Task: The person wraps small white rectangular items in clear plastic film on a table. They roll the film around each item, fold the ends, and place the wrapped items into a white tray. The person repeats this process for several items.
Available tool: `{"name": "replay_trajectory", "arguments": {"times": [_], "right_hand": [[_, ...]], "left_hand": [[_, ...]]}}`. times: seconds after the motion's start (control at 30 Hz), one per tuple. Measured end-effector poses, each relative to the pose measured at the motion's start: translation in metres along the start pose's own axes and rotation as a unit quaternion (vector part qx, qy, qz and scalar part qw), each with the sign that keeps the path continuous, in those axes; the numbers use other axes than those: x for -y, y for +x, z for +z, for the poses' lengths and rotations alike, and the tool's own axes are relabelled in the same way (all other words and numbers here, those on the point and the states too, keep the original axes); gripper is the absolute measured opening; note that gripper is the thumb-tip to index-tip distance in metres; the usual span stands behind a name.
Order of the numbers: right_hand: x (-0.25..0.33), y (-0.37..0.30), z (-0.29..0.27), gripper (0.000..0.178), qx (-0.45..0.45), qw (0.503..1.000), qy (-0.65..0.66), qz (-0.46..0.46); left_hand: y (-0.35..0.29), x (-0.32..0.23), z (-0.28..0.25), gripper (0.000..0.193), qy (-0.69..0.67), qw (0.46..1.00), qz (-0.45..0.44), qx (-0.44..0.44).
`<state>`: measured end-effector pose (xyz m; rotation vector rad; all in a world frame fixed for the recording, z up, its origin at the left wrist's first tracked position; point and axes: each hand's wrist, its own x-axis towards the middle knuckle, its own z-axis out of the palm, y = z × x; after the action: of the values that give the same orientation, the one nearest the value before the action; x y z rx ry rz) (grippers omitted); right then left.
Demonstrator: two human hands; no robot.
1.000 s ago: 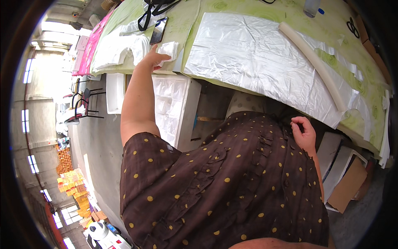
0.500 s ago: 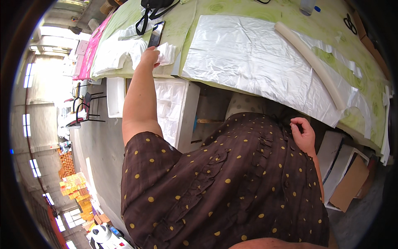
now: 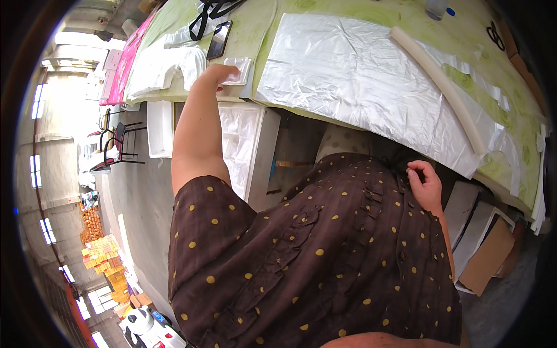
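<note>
At the table's near edge, my left hand point(image 3: 219, 75) is closed on a small stack of clear-white plastic bags point(image 3: 239, 65), its thumb lying over the top and a fingertip showing below. Just beyond that hand lies a dark phone point(image 3: 219, 39). White plastic sheets point(image 3: 174, 66) are piled to its left. My right hand point(image 3: 426, 185) hangs in front of my body, below the table edge, with its fingers curled and nothing visible in them. Nearest to it is a wide sheet of silvery film point(image 3: 342, 69) spread over the table.
A long pale tube point(image 3: 438, 87) lies across the film's right side. Black straps point(image 3: 203, 20), a clear bottle point(image 3: 435, 8) and a blue cap point(image 3: 451, 11) are farther back. White foam boxes point(image 3: 264, 136) stand below, with cardboard point(image 3: 487, 255) at right and chairs point(image 3: 119, 142) at left.
The plastic bags in my left hand, fanned up before, now lie flatter on the table. The view has shifted slightly, and the right hand holds nearly the same pose.
</note>
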<state>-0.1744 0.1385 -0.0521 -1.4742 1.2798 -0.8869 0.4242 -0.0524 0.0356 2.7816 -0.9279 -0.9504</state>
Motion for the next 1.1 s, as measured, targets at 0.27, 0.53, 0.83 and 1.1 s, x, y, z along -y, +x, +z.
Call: {"name": "replay_trajectory", "arguments": {"times": [0.27,0.53,0.83,1.1], "right_hand": [[-0.009,0.000,-0.001,0.014,0.013,1.000,0.016,0.022],[-0.022,0.001,0.001,0.017,0.025,0.998,0.044,0.031],[-0.019,0.000,0.003,0.017,0.029,0.996,0.064,0.048],[-0.023,0.000,0.001,0.019,0.041,0.991,0.097,0.080]], "left_hand": [[0.009,-0.010,0.006,0.046,0.119,0.986,0.108,-0.051],[0.007,-0.023,0.017,0.064,0.183,0.964,0.108,-0.160],[-0.043,-0.032,0.012,0.057,0.119,0.983,0.106,-0.088],[-0.081,0.163,-0.013,0.074,-0.222,0.974,0.052,-0.014]]}}
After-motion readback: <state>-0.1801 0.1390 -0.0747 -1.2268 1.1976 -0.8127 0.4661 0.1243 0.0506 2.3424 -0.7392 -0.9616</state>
